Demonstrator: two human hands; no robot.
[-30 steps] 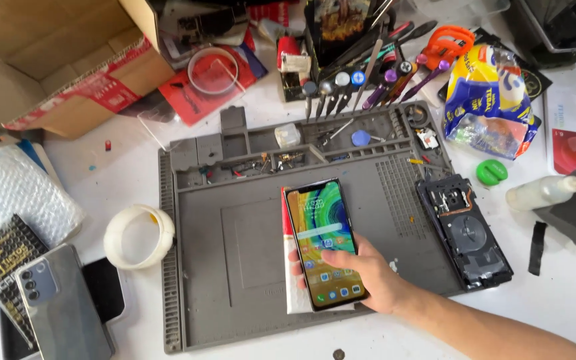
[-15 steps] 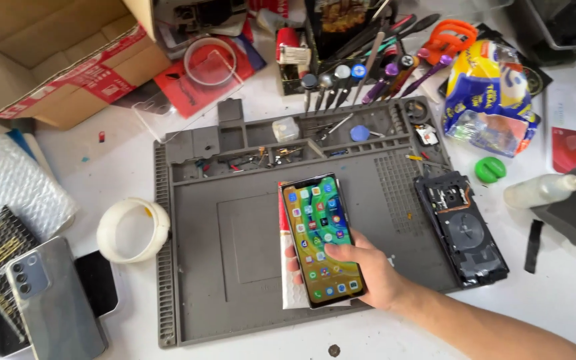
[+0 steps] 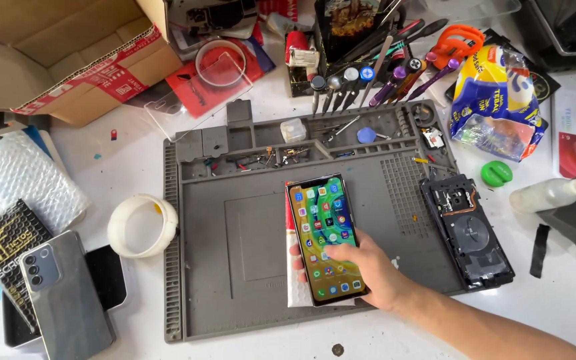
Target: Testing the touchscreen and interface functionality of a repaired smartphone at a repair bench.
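Right hand comes in from the lower right, fingers curled around the lower half of a smartphone, thumb lying across the lit screen, fingertips poking out under the phone's left edge. Grip is closed on the phone. Screen is on, showing rows of app icons on a green wallpaper. The phone sits near the middle of a grey repair mat, tilted slightly, top end away from the wrist. Under the phone and hand lies a white packet with red print, its left strip and bottom edge showing. Left hand is out of frame.

Right of the grip, at the mat's edge: an opened phone body, black, with a round coil visible. Past it, a green round cap and a white squeeze bottle lying on the table. Above the grip, the mat's small compartments hold screws and small parts; a blue disc sits there. Further up, a rack of screwdrivers and a yellow-blue plastic bag.

Left of the grip, off the mat: a white tape roll, then a grey phone lying back-up, a bubble-wrap pouch. Cardboard box at far upper left.
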